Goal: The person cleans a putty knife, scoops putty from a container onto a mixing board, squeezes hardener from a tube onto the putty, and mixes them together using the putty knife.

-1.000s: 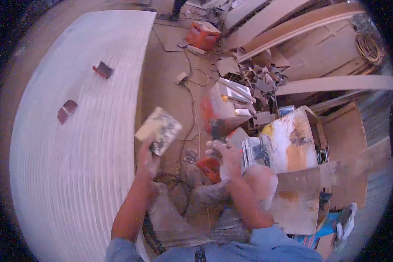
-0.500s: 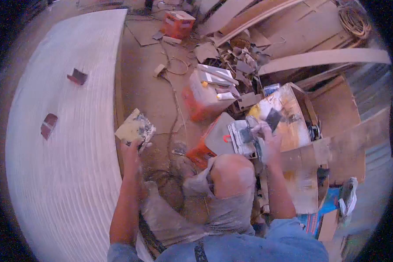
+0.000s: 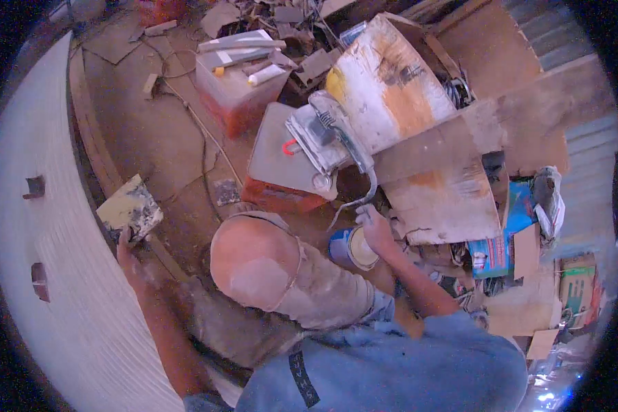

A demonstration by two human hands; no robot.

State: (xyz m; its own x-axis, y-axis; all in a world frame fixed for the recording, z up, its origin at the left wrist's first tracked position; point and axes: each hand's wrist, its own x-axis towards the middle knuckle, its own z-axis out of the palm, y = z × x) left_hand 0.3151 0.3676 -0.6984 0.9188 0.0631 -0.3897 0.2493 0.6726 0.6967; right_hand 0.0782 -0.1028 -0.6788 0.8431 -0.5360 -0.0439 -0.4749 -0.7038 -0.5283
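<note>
My left hand [image 3: 132, 257] is closed around the lower edge of a square board [image 3: 129, 209] smeared with pale yellow paste and dark patches. It is beside the edge of a long white ribbed panel [image 3: 55, 275]. My right hand [image 3: 378, 233] is at the rim of a blue tin [image 3: 350, 247] with pale paste in it. Its fingers are curled, and what they hold is hidden. Just above that hand, a power sander [image 3: 336, 134] with a curved cord lies against an orange-and-white box [image 3: 271, 158]. My bent knee [image 3: 254, 261] is between the two hands.
Two small brown pieces, one of them a curved scrap [image 3: 40, 281], lie on the white panel. Another box [image 3: 237, 93] bears a white tube [image 3: 266, 75]. A paint-stained carton [image 3: 391, 82] and brown cardboard [image 3: 446, 199] stand to the right. A cable [image 3: 202, 130] crosses the floor.
My right hand has come down from beside the sander to the blue tin; the dark flat piece it held is out of sight. My left hand still holds the board. The view has turned rightward.
</note>
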